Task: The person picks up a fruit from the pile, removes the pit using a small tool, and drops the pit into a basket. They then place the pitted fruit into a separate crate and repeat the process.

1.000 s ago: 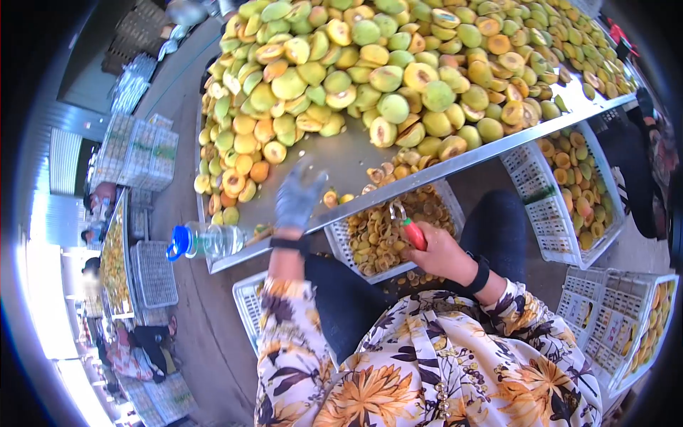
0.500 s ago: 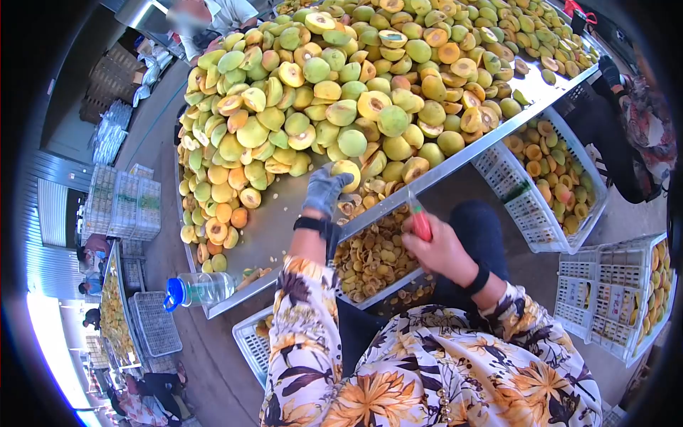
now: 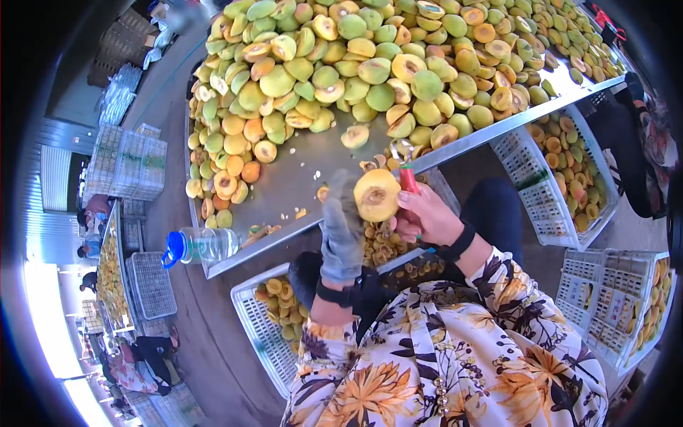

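My left hand [image 3: 340, 231], in a grey glove and blurred by motion, is at the near edge of the metal table [image 3: 277, 186]. Against its fingers is a yellow fruit half [image 3: 377, 195], cut face up with a hollow centre. My right hand [image 3: 430, 217] grips a red-handled tool [image 3: 408, 178] with a metal loop at its tip, just right of that fruit. Fruit halves [image 3: 356, 136] are heaped beyond both hands, green and yellow. Pits and scraps [image 3: 384, 245] lie below the table edge, partly hidden by my hands.
A clear bottle with a blue lid [image 3: 206, 245] lies at the table's left corner. White crates of fruit stand at lower left [image 3: 263, 334] and right [image 3: 562, 178], with another [image 3: 612, 299] at far right. Other people sit at far left and far right.
My left hand has come back toward me, and the fruit by it now shows its cut face. My right hand has turned the tool upright beside it. The view has shifted.
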Tool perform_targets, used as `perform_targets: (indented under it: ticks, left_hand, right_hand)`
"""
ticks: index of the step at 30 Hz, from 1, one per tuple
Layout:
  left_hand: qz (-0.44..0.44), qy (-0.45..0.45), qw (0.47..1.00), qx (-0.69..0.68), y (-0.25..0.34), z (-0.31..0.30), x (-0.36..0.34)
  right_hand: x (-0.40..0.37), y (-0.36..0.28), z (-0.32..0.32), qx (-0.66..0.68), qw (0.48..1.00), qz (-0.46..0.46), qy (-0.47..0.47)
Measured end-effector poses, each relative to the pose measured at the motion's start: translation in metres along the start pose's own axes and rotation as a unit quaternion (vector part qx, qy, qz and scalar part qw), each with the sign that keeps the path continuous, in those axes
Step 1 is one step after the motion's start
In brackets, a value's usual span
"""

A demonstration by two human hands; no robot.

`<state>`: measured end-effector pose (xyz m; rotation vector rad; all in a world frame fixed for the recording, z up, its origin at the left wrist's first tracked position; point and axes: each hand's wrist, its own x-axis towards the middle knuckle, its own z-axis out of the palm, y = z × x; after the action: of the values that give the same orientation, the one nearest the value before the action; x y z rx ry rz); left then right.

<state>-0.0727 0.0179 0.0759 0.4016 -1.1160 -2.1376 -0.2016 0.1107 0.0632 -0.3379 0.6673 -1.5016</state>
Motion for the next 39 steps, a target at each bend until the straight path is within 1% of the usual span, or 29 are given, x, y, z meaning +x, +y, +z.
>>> perform_targets:
  ticks: [1, 2, 3, 4, 5, 6, 8, 9, 10, 12, 13, 16, 17, 18, 20, 21, 23, 27, 29, 30, 32, 33, 34, 36, 37, 39]
  left_hand:
    - [0.002, 0.007, 1.000, -0.002, -0.004, -0.006, -0.004]
    - [-0.040, 0.068, 0.996, -0.040, -0.014, -0.015, -0.006]
    - [-0.082, 0.127, 0.986, -0.078, -0.023, -0.025, -0.007]
    - [-0.124, 0.185, 0.968, -0.116, -0.022, -0.026, -0.009]
    - [-0.152, 0.239, 0.952, -0.120, -0.018, -0.027, -0.013]
    - [-0.151, 0.241, 0.951, -0.122, -0.018, -0.029, -0.014]
    - [-0.117, 0.325, 0.933, -0.106, -0.017, -0.033, -0.010]
    - [-0.085, 0.291, 0.945, -0.121, -0.017, -0.035, -0.012]
    - [-0.088, 0.293, 0.944, -0.122, -0.019, -0.035, -0.015]
    - [-0.036, 0.215, 0.971, -0.100, -0.021, -0.034, -0.012]
    - [-0.038, 0.212, 0.971, -0.102, -0.023, -0.033, -0.011]
    - [-0.016, 0.192, 0.979, -0.071, -0.033, -0.032, -0.013]
    - [0.000, 0.186, 0.981, -0.047, -0.037, -0.031, -0.011]
    - [-0.003, 0.185, 0.982, -0.048, -0.039, -0.030, -0.013]
    - [0.033, 0.154, 0.987, 0.011, -0.039, -0.022, -0.015]
    - [0.031, 0.153, 0.988, 0.010, -0.041, -0.022, -0.015]
    - [0.037, 0.143, 0.986, 0.078, -0.043, -0.021, -0.016]
    - [0.034, 0.132, 0.988, 0.074, -0.043, -0.001, -0.020]
    - [0.066, 0.187, 0.975, 0.102, -0.045, 0.003, -0.017]
    - [0.066, 0.188, 0.974, 0.104, -0.046, -0.004, -0.014]
    - [-0.036, 0.175, 0.984, 0.015, -0.046, -0.031, -0.009]
    - [-0.064, 0.164, 0.984, -0.001, -0.046, -0.042, -0.006]
    - [-0.061, 0.168, 0.984, 0.000, -0.038, -0.046, -0.005]
    - [-0.152, 0.102, 0.982, -0.042, -0.024, -0.053, -0.005]
    - [-0.147, 0.123, 0.980, -0.061, -0.018, -0.049, -0.005]
    - [-0.158, 0.126, 0.978, -0.059, -0.013, -0.056, -0.007]
  right_hand:
    - [0.000, 0.002, 0.004, -0.016, 0.999, 0.024, -0.019]
    - [0.001, 0.002, 0.012, -0.019, 0.999, 0.030, -0.023]
    - [0.003, 0.003, 0.022, -0.192, 0.981, -0.008, 0.038]
    - [0.003, 0.006, 0.029, -0.356, 0.928, -0.046, 0.097]
    - [0.009, 0.012, 0.024, -0.590, 0.740, -0.280, 0.160]
    - [0.009, 0.016, 0.021, -0.592, 0.740, -0.278, 0.157]
    - [0.006, 0.015, 0.020, -0.638, 0.708, -0.255, 0.167]
    - [-0.001, 0.016, 0.021, -0.622, 0.743, -0.200, 0.145]
    - [-0.006, 0.022, 0.023, -0.623, 0.743, -0.197, 0.146]
    - [-0.012, 0.030, 0.025, -0.618, 0.761, -0.135, 0.145]
    - [-0.013, 0.036, 0.023, -0.625, 0.758, -0.121, 0.143]
    - [-0.018, 0.047, 0.013, -0.639, 0.745, -0.117, 0.152]
    - [-0.020, 0.049, 0.011, -0.625, 0.754, -0.129, 0.155]
    - [-0.022, 0.050, 0.010, -0.625, 0.754, -0.128, 0.158]
    - [-0.025, 0.050, 0.009, -0.611, 0.765, -0.122, 0.161]
    - [-0.027, 0.051, 0.008, -0.611, 0.765, -0.121, 0.164]
    - [-0.031, 0.053, 0.007, -0.608, 0.765, -0.122, 0.173]
    - [-0.035, 0.065, 0.006, -0.590, 0.775, -0.122, 0.190]
    - [-0.036, 0.061, 0.018, -0.561, 0.807, -0.052, 0.178]
    - [-0.035, 0.062, 0.017, -0.560, 0.808, -0.051, 0.177]
    - [-0.032, 0.065, 0.016, -0.600, 0.789, -0.052, 0.123]
    - [-0.030, 0.065, 0.017, -0.613, 0.780, -0.046, 0.115]
    - [-0.028, 0.064, 0.018, -0.613, 0.781, -0.046, 0.110]
    - [-0.023, 0.062, 0.020, -0.646, 0.758, -0.059, 0.066]
    - [-0.020, 0.060, 0.020, -0.645, 0.759, -0.059, 0.062]
    - [-0.016, 0.055, 0.017, -0.655, 0.751, -0.078, 0.037]
